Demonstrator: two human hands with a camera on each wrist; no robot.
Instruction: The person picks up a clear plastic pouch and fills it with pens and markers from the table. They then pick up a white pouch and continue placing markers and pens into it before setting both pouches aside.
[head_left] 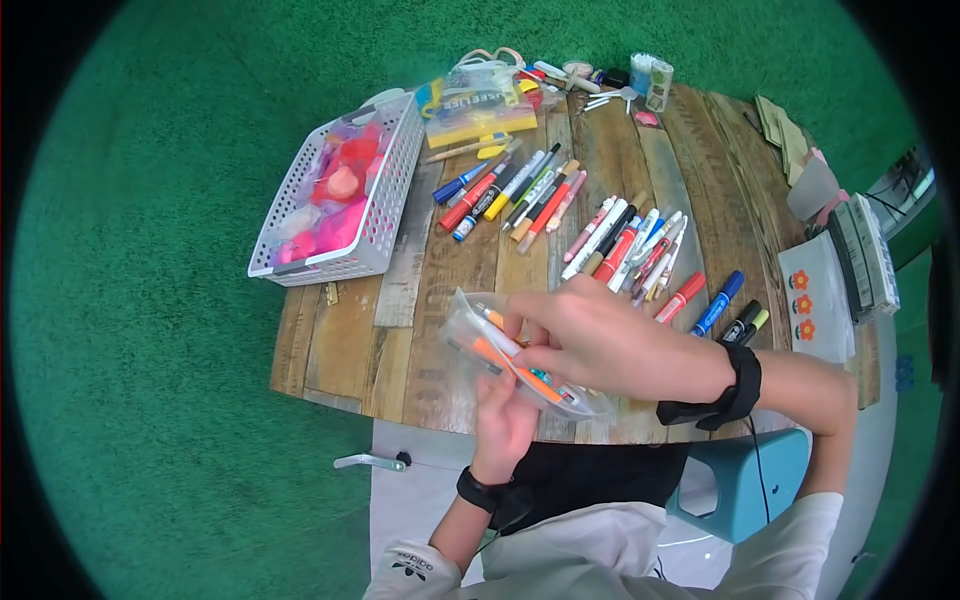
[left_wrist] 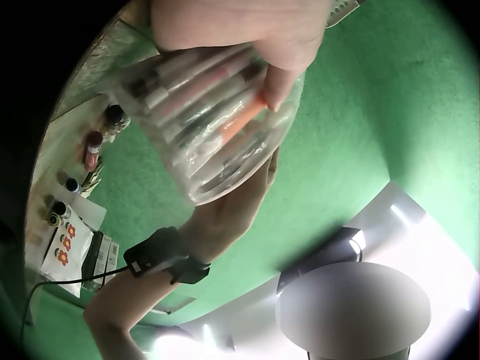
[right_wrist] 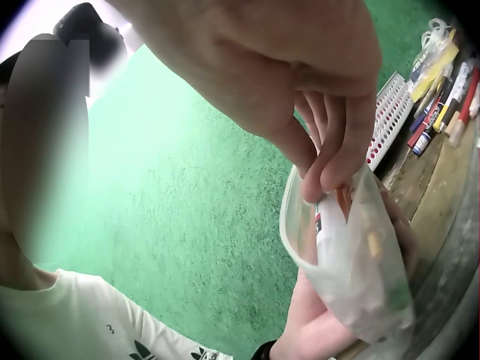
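A clear pouch (head_left: 461, 325) (left_wrist: 169, 124) (right_wrist: 364, 281), with several pens inside, is held at the table's near edge. My left hand (head_left: 505, 425) (left_wrist: 247, 22) (right_wrist: 315, 328) grips its side, thumb against the plastic. From above, my right hand (head_left: 625, 340) (right_wrist: 300, 75) reaches in at the mouth, its fingertips pinching the top of a white pen (right_wrist: 325, 229). Orange pens (head_left: 540, 387) show beside it. In the left wrist view the pouch hides most of the right hand's fingers.
Loose markers (head_left: 545, 195) lie in groups across the wooden table (head_left: 340, 360). A white basket (head_left: 385, 235) of pink and red items stands at the left, a yellow package (head_left: 480, 122) behind. Flower stickers (head_left: 803, 305) and stacked boxes (head_left: 870, 255) are at the right.
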